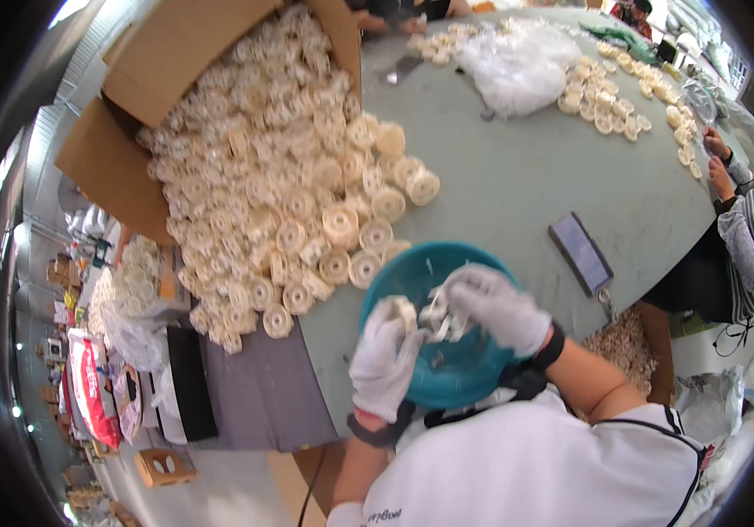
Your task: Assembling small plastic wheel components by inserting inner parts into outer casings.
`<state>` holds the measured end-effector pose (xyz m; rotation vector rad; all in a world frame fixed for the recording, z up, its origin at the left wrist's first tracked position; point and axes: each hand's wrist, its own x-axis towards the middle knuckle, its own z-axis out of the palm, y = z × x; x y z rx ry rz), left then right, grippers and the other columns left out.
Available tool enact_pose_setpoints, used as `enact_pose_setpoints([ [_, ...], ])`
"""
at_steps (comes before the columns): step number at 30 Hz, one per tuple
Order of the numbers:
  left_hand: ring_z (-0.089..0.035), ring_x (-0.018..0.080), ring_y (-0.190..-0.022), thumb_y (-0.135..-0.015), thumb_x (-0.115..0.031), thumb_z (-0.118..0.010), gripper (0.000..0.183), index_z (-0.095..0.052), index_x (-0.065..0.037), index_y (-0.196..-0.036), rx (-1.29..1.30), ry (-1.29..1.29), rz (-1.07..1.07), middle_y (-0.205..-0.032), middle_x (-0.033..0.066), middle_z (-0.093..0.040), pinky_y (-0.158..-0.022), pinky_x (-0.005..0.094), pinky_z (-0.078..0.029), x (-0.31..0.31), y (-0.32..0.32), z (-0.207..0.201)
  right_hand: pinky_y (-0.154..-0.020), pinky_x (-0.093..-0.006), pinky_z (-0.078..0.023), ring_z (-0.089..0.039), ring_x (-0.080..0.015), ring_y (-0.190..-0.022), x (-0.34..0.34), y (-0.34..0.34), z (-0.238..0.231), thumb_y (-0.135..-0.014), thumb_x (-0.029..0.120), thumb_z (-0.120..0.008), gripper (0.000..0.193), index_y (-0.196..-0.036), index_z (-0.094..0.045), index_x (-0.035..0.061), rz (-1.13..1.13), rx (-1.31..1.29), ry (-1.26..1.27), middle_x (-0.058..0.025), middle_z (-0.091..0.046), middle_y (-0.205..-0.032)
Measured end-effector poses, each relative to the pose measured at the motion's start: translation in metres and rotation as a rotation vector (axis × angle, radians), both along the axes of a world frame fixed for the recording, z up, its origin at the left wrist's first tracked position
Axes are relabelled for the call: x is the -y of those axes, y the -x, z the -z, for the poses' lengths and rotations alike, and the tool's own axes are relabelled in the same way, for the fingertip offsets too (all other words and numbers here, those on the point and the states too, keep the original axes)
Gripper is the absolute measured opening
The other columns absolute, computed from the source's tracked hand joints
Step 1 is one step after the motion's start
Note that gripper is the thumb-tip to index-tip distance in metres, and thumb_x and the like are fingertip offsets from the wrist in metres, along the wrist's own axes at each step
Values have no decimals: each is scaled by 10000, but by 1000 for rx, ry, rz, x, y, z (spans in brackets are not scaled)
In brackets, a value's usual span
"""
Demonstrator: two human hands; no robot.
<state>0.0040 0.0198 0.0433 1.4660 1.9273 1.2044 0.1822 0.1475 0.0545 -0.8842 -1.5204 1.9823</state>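
Both hands wear white gloves and are over a teal basin [377, 303] close to my body. My left hand [382, 367] is closed round a cream, round plastic part [402, 311], mostly hidden by the fingers. Just right of it, the curled fingers of my right hand [498, 309] grip thin white plastic strips [441, 318]. Whether the strips are joined to the round part I cannot tell. A few small pale bits lie in the basin.
A big heap of cream round plastic parts [280, 193] spills from a cardboard box [192, 61] at left. A phone [580, 253] lies on the grey-green table [500, 184] at right. Farther off are a clear plastic bag [517, 70], more parts [601, 97] and another person's hands [717, 162].
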Motion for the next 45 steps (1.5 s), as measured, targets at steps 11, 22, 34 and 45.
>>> enact_pose_setpoints([
  [11, -649, 181, -998, -943, -196, -672, 258, -702, -34, -1143, 244, 749, -359, -1092, 90, -685, -941, 314, -486, 182, 92, -41, -584, -324, -507, -600, -131, -625, -15, -239, -10, -859, 210, -694, 272, -997, -706, -25, -174, 592, 291, -46, -658, -755],
  [22, -618, 335, -1134, -861, -159, -733, 335, -647, -83, -1175, -390, 154, -98, -1192, 130, -665, -963, 417, -511, 4, 105, 17, -797, -342, -557, -695, -234, -873, -18, -48, -46, -961, 178, -603, 264, -1128, -688, -9, -234, 424, -462, -141, -696, -961],
  [34, -620, 267, -1030, -934, -148, -617, 170, -673, 7, -974, -4, -51, -348, -1262, 149, -642, -879, 340, -483, -30, 98, 30, -854, -392, -558, -694, -333, -941, 2, -36, -17, -974, 191, -607, 237, -1115, -687, 18, -321, 197, -816, -148, -704, -1004],
  [45, -681, 216, -991, -992, -199, -625, 233, -541, 3, -1072, 1175, -25, -78, -1104, 152, -656, -875, 453, -606, 3, -2, -3, -952, -426, -535, -650, -387, -1093, 19, 25, -8, -938, 171, -630, 344, -1236, -624, 0, -96, 60, -824, -202, -641, -1228],
])
